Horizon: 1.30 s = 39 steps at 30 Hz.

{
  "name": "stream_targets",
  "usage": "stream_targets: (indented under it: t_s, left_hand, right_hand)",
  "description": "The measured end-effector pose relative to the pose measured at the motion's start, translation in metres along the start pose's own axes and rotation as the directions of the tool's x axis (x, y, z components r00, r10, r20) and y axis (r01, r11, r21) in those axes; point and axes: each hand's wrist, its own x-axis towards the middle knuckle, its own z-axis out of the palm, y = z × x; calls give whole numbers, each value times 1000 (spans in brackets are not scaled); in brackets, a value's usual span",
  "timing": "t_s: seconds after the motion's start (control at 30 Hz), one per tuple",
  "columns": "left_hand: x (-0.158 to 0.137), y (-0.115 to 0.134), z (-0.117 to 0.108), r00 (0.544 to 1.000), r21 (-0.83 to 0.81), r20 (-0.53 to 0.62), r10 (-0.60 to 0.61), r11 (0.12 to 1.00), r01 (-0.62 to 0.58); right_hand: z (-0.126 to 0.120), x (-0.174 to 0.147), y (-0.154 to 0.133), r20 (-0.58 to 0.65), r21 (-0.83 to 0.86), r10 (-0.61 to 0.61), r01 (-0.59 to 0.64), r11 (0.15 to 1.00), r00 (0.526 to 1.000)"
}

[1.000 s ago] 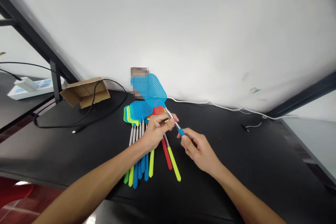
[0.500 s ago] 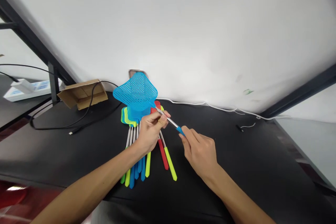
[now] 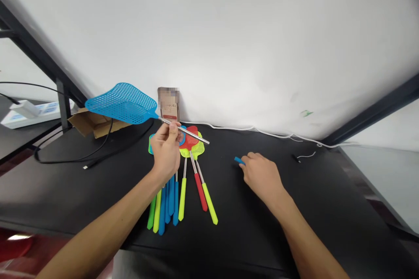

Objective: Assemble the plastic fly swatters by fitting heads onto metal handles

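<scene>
- Black and smooth, the table [image 3: 229, 209] spreads below both hands.
- Nearest to the body, other swatters [image 3: 182, 196] lie on it in a loose fan, their green, yellow, blue and red handles pointing to the person.
- Right hand [image 3: 263, 178]: the fingers are folded closely around a blue handle [image 3: 239, 160], of which only a short end comes out on the left side (the rest is hidden in the fist). I cannot tell if this hand rests on the table.
- Left hand [image 3: 167, 150]: the thumb and fingers are pinched narrow on the metal rod [image 3: 194, 134] of a blue swatter [image 3: 122, 103], close to its mesh head, above the fan.
- The rod slopes down from left to right, with its free end toward the right hand. The blue handle is beyond this end, to the right and a little nearer to the person; the two are apart, with a visible gap, and their long axes seem roughly in line.
- The mesh head reaches out to the left, covering part of an open cardboard box [image 3: 85, 123].
- Farther, a small printed box [image 3: 169, 115] stands by the white wall [image 3: 235, 52] (its upper part is blurred).
</scene>
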Motion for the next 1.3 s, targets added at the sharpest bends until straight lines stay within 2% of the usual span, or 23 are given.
stream_targets:
  t_s: [0.07,0.13,0.23,0.37,0.47,0.53,0.57,0.6,0.67,0.7,0.73,0.77,0.8,0.87,1.0,1.1,1.17,1.3]
  left_hand:
    - [-3,1,0,997,40,64,-35,999,32]
    - [-15,0,2,972,116,188,-140,986,119]
    - [-37,-2,7,866,208,391,-313,946,248]
    - [-53,1,12,710,287,515,-480,877,385]
    - [-56,3,14,643,329,549,-534,845,421]
    - [-56,4,14,628,347,562,-538,843,411]
    - [-57,5,15,625,360,569,-535,845,395]
    - [-57,5,15,619,377,578,-532,847,376]
    - [-59,4,16,604,414,593,-532,845,338]
    - [-60,3,16,594,431,600,-537,842,325]
    - [-61,2,16,582,442,607,-540,839,318]
    - [-62,2,16,571,447,615,-544,837,315]
    - [-63,1,16,563,449,621,-545,836,314]
    - [-64,0,16,562,465,624,-543,836,291]
    - [-65,1,15,595,561,609,-525,815,145]
    - [-66,3,16,579,603,622,-527,794,75]
    - [-66,4,17,550,595,605,-576,786,168]
    - [-67,6,19,434,506,544,-718,694,512]
  right_hand:
    - [2,3,9,13,4,61,-61,998,998]
    - [2,5,14,40,23,95,-95,995,995]
    - [2,6,17,88,73,105,-112,991,991]
    - [4,8,22,120,128,110,-126,984,987]
    - [2,9,25,113,163,110,-127,978,988]
    - [-3,8,23,69,309,93,-110,945,993]
    - [-6,8,21,46,455,73,-86,886,996]
    - [-9,7,17,30,629,43,-53,776,999]
    - [-15,4,7,23,909,-24,-11,417,999]
    - [-17,2,1,28,969,-46,-16,245,999]
    - [-18,1,-6,37,993,-44,-32,112,998]
    - [-17,0,-12,48,999,-24,-48,17,999]
    - [-15,-1,-18,59,997,7,-59,-43,998]
    - [-8,-2,-27,68,994,52,-63,-84,996]
    - [7,-5,-37,37,999,112,-35,-19,993]
    - [13,-5,-41,20,999,243,-12,-37,970]
    - [14,-4,-43,53,992,280,-18,-126,958]
    - [9,-3,-42,126,942,242,-40,-332,962]
